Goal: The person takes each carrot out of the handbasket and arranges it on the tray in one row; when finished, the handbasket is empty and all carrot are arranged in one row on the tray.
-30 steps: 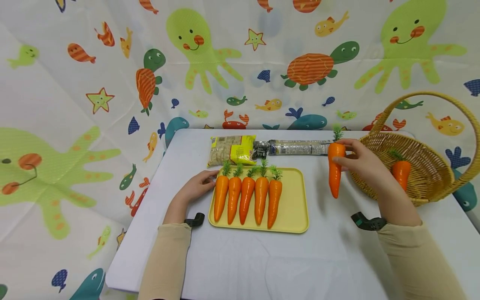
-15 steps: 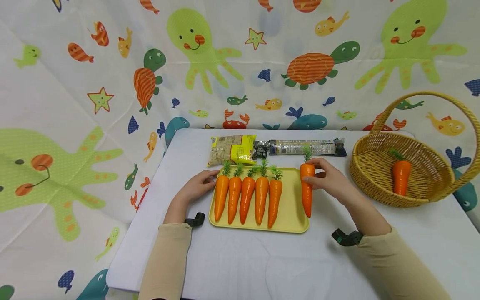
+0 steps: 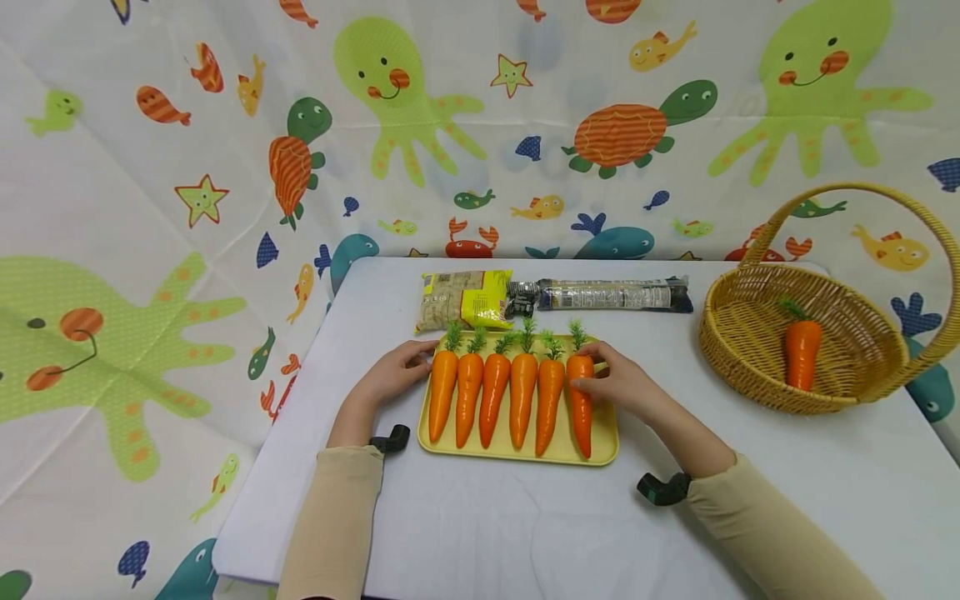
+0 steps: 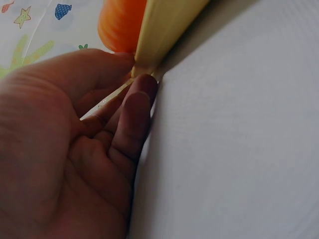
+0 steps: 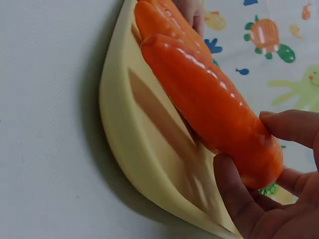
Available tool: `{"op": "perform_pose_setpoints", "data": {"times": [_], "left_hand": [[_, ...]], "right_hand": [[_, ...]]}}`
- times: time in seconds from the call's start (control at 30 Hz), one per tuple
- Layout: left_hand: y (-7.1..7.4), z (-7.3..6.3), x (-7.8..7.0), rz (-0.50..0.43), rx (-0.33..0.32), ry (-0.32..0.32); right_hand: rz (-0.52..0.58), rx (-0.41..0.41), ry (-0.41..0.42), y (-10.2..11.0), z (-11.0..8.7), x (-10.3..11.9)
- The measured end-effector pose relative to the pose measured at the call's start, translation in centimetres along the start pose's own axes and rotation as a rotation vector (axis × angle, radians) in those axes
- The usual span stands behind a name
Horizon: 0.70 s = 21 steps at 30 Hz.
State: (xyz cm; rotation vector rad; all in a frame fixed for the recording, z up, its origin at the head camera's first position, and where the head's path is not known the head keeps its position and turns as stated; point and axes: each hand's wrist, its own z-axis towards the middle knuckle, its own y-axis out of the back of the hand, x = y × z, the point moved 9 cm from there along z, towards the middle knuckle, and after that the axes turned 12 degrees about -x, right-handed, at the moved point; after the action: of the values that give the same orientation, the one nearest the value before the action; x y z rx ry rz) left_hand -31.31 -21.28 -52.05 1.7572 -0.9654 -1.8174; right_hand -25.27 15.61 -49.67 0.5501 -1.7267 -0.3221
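A yellow tray (image 3: 600, 446) lies on the white table, bearing a row of orange toy carrots (image 3: 522, 400) with green tufts toward the back. My right hand (image 3: 618, 379) pinches the rightmost carrot (image 3: 581, 417) near its top, over the tray's right part. In the right wrist view, thumb and fingers are on both sides of this carrot (image 5: 214, 99), close over the tray floor (image 5: 164, 144). At the tray's left edge, my left hand (image 3: 393, 372) pinches the rim. The left wrist view has the thumb on the rim (image 4: 159, 35) and the fingers against its outer side.
A wicker basket (image 3: 738, 358) with a tall handle stands at the right, one carrot (image 3: 802, 354) inside. Behind the tray lie a yellow-and-beige packet (image 3: 461, 300) and a long dark wrapped packet (image 3: 615, 296). A sea-animal curtain (image 3: 525, 108) hangs behind the table.
My right hand has carried its carrot leftward from beside the basket to the tray, beside the other carrots. My left hand has stayed at the tray's left edge.
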Motion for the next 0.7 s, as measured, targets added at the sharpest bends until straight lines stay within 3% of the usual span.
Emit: {"op": "perform_pose_setpoints", "data": {"times": [0.27, 0.7], "left_hand": [[-0.01, 0.02, 0.16, 0.0, 0.001, 0.009], [0.02, -0.08, -0.03, -0.01, 0.006, 0.013]], "right_hand": [[-0.019, -0.004, -0.029, -0.88, 0.56, -0.64], [-0.1, -0.024, 0.048, -0.87, 0.31, 0.02]]}}
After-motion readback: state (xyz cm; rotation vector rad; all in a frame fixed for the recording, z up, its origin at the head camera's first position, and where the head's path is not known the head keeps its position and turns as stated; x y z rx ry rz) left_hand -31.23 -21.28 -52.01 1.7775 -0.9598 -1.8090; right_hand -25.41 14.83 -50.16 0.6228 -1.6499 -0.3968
